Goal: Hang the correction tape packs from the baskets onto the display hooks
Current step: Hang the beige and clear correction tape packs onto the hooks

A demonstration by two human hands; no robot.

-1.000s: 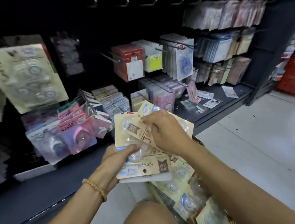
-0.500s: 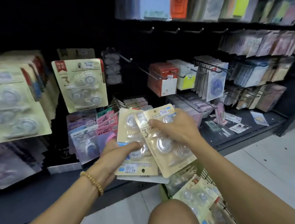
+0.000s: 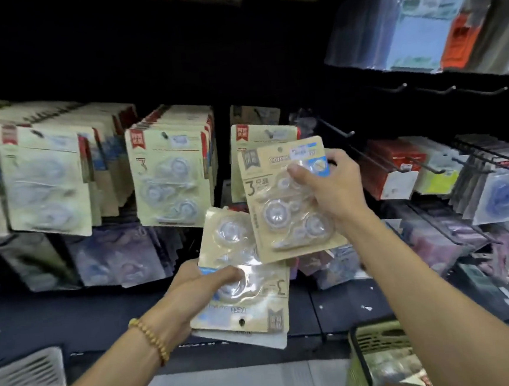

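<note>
The pack (image 3: 287,199) is upright, long axis vertical, its punched hole at the top just below and slightly right of the hook (image 3: 269,134) carrying the thinnest row. The right hand (image 3: 333,189) pinches its right edge, thumb across the front, and is much the nearer to that hook. Lower down, the left hand (image 3: 200,293) clamps a stack (image 3: 243,289) of packs turned upside down, above the basket (image 3: 381,354).

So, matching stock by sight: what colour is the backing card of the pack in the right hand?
Pale beige, seen in the head view: pack, right hand.
</note>
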